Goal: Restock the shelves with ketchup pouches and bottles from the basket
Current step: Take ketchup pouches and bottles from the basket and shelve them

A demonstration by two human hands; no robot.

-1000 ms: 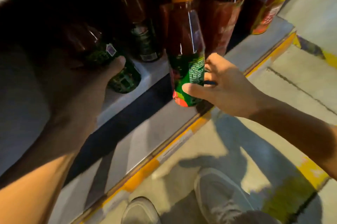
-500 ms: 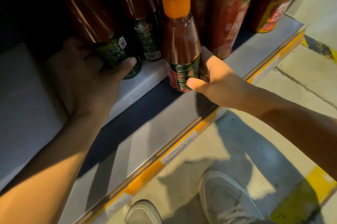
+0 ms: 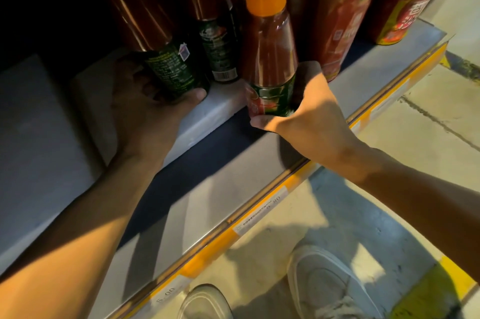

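I see my right hand (image 3: 298,113) wrapped round the base of a clear plastic ketchup bottle with an orange nozzle cap and a green label (image 3: 270,58); the thumb lies across the front of the label and the fingers curl behind it. The bottle stands upright, its base at the front edge of a pale raised step (image 3: 207,116) on the grey metal shelf (image 3: 207,188).

Off to the left of that hand, my left hand (image 3: 153,110) grips the bottom of a second dark red bottle with a green printed label (image 3: 166,58), thumb under its lower front edge. This bottle leans, its top tilted away to the left, and whether its base touches the step I cannot tell.

Between my two hands stands another green-labelled bottle with a barcode (image 3: 220,51), upright on the step. Beyond my right hand are taller red-labelled bottles (image 3: 342,32) and, further right, a red and yellow pouch-like pack (image 3: 405,6). Below my forearms runs the shelf's yellow price strip (image 3: 259,220), and under it two pale shoes (image 3: 324,282) on the concrete floor (image 3: 428,136).
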